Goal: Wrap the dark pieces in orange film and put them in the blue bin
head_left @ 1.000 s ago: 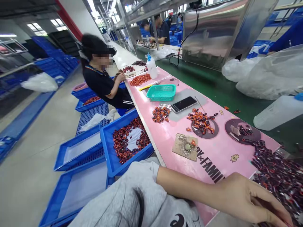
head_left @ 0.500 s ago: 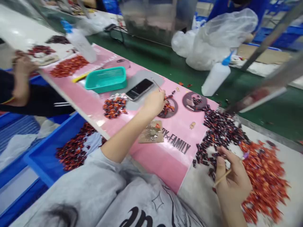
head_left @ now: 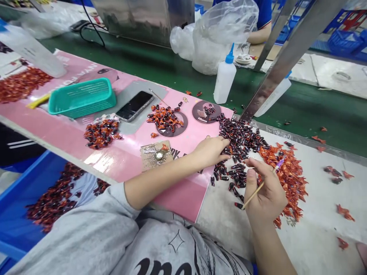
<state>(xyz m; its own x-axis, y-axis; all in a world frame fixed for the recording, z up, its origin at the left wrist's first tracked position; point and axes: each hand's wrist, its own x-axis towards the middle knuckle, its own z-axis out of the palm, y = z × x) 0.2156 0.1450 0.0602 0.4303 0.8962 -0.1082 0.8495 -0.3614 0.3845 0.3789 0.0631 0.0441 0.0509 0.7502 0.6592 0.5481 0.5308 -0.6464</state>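
Note:
My left hand [head_left: 210, 152] lies on the near edge of a heap of small dark red-and-black capsule-like pieces [head_left: 241, 143], its fingers touching them. My right hand [head_left: 265, 191] pinches a thin wooden stick [head_left: 254, 195] with a purple end, its lower tip at a dark piece. Beside that hand spreads a heap of orange-red pieces [head_left: 286, 179]. Both heaps lie on a pale work belt [head_left: 312, 225], by the end of a pink printed mat [head_left: 177, 198].
The mat holds a teal basket [head_left: 82, 97], a smartphone [head_left: 134, 105], small piles and a glittery card [head_left: 156, 154]. A blue tray [head_left: 28, 183] of dark pieces sits below left. A glue bottle [head_left: 225, 76], a metal strut [head_left: 275, 65] and plastic bags [head_left: 220, 38] stand beyond.
The view has swung right and down. My left hand has moved right from over the pink mat onto the dark heap. My right hand still holds the stick among the pieces.

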